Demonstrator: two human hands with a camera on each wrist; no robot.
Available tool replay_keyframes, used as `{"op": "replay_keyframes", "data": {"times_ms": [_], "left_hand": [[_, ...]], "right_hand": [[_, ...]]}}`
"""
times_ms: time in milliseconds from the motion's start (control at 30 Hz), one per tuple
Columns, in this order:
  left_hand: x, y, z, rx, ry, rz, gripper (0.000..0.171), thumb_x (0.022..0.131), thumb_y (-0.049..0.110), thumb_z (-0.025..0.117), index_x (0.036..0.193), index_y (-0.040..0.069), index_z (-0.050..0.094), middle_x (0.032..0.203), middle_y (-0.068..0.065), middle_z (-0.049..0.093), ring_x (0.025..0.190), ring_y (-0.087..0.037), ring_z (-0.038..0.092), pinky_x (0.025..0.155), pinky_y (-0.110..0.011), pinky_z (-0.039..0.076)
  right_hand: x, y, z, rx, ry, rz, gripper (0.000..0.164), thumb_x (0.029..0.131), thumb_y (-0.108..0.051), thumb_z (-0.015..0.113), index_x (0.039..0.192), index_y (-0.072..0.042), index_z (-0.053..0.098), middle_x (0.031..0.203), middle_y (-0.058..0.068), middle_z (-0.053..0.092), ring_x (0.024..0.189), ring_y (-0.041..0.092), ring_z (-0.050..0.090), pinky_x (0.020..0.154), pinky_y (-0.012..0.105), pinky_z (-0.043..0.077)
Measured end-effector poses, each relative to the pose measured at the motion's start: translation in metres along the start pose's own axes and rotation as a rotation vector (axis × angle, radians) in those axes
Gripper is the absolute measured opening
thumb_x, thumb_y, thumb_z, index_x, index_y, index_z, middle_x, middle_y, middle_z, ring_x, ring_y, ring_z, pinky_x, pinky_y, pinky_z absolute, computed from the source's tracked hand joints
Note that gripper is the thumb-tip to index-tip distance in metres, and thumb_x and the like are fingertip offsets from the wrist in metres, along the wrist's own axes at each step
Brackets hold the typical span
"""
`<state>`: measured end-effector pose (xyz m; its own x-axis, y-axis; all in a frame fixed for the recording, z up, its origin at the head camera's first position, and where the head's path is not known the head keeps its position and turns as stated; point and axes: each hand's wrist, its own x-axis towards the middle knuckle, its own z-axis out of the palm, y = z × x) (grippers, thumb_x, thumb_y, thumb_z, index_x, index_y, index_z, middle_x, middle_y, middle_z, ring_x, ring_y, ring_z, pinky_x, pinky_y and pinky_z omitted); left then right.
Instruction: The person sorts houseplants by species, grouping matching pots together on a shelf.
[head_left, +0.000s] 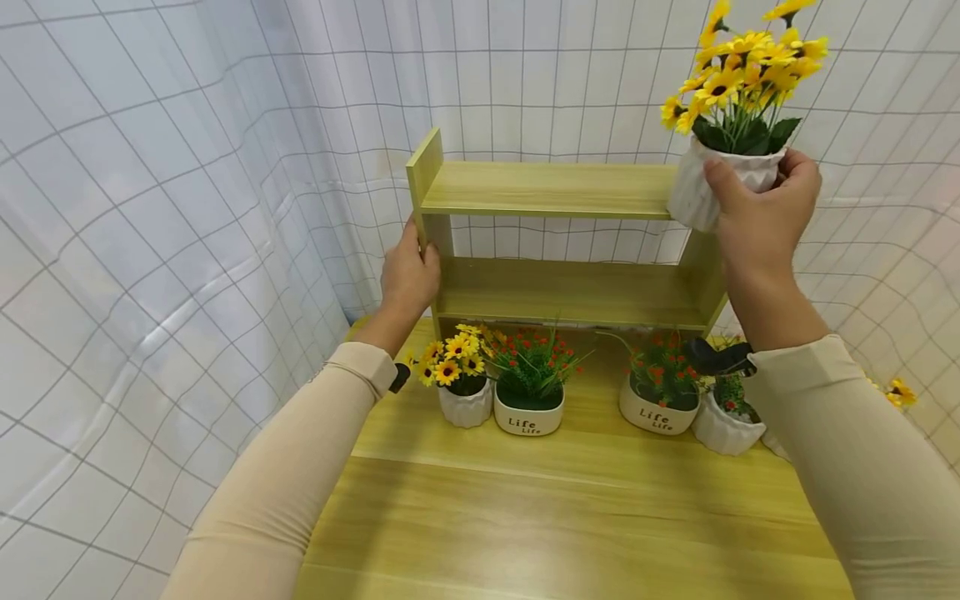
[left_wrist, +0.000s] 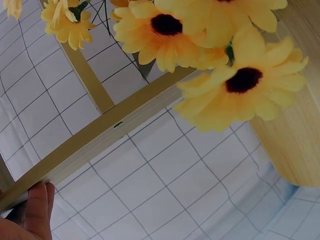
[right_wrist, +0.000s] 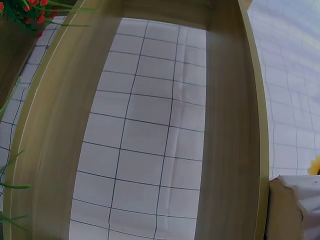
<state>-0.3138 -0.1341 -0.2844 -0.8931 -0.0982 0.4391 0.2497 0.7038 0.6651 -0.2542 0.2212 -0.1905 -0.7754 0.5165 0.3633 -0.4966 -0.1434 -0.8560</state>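
A small two-tier wooden shelf [head_left: 555, 187] stands at the back of the table. My left hand [head_left: 408, 279] grips its left side panel, thumb in front; in the left wrist view, fingertips [left_wrist: 37, 207] press against the panel's edge [left_wrist: 107, 120]. At the right end of the upper board, my right hand [head_left: 772, 225] holds a white flowerpot [head_left: 692, 187] of artificial sunflowers [head_left: 742, 75], thumb across its front. The pot overlaps the board's end in the head view. Only a bit of the pot [right_wrist: 305, 185] shows in the right wrist view, beside the shelf's edge.
Before the shelf stand a small sunflower pot [head_left: 465, 407], two oval "Life" planters [head_left: 528, 419] [head_left: 658, 417] with red flowers, and a ribbed white pot [head_left: 727, 433]. Further yellow flowers [head_left: 900, 393] show past my right sleeve. A white grid-patterned curtain [head_left: 150, 208] surrounds the wooden table [head_left: 525, 525].
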Motion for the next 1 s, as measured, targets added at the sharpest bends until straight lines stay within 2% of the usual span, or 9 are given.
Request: {"op": "replay_keyframes", "data": {"times_ms": [200,400,567,700,833,1000], "left_hand": [[0.000,-0.001,0.000,-0.006,0.003,0.016,0.053,0.105,0.020,0.044,0.156,0.021,0.031,0.130,-0.020,0.062,0.106,-0.038,0.066,0.080,-0.053,0.054],[-0.001,-0.001,0.000,-0.021,-0.005,0.004,0.053,0.105,0.021,0.044,0.157,0.022,0.031,0.131,-0.019,0.062,0.107,-0.038,0.065,0.080,-0.053,0.054],[-0.002,0.000,-0.002,-0.015,-0.005,0.003,0.053,0.105,0.021,0.044,0.156,0.021,0.031,0.131,-0.019,0.061,0.108,-0.038,0.065,0.081,-0.053,0.053],[-0.002,0.000,-0.002,-0.019,-0.004,0.008,0.052,0.105,0.022,0.044,0.156,0.021,0.032,0.131,-0.019,0.062,0.107,-0.038,0.066,0.080,-0.052,0.053],[-0.002,-0.001,-0.002,-0.025,-0.007,0.008,0.052,0.105,0.021,0.043,0.156,0.021,0.031,0.130,-0.019,0.062,0.106,-0.038,0.066,0.079,-0.052,0.053],[0.000,0.000,-0.001,-0.020,-0.008,0.002,0.051,0.105,0.021,0.044,0.155,0.020,0.033,0.132,-0.019,0.061,0.109,-0.038,0.065,0.081,-0.053,0.053]], "right_hand": [[0.010,0.000,0.006,-0.057,0.030,0.017,0.066,0.082,-0.005,0.079,0.136,-0.008,0.041,0.136,-0.001,0.037,0.124,0.013,0.048,0.096,0.020,0.043],[0.017,0.000,0.011,-0.194,0.050,0.030,0.067,0.085,-0.013,0.079,0.141,-0.010,0.042,0.140,-0.003,0.037,0.128,0.010,0.044,0.099,0.016,0.040],[0.022,-0.001,0.011,-0.249,0.031,0.065,0.070,0.087,-0.018,0.077,0.145,-0.015,0.039,0.144,-0.003,0.042,0.132,0.009,0.041,0.102,0.016,0.036],[0.028,0.000,0.013,-0.339,0.016,0.061,0.070,0.088,-0.024,0.077,0.146,-0.016,0.039,0.145,-0.003,0.043,0.132,0.009,0.040,0.104,0.017,0.034],[0.032,0.002,0.015,-0.440,0.006,0.061,0.072,0.089,-0.031,0.075,0.147,-0.018,0.036,0.147,-0.004,0.042,0.133,0.010,0.038,0.105,0.019,0.032],[0.034,0.003,0.012,-0.484,-0.012,0.074,0.075,0.089,-0.037,0.073,0.149,-0.020,0.031,0.150,-0.005,0.037,0.135,0.009,0.034,0.107,0.019,0.029]]}}
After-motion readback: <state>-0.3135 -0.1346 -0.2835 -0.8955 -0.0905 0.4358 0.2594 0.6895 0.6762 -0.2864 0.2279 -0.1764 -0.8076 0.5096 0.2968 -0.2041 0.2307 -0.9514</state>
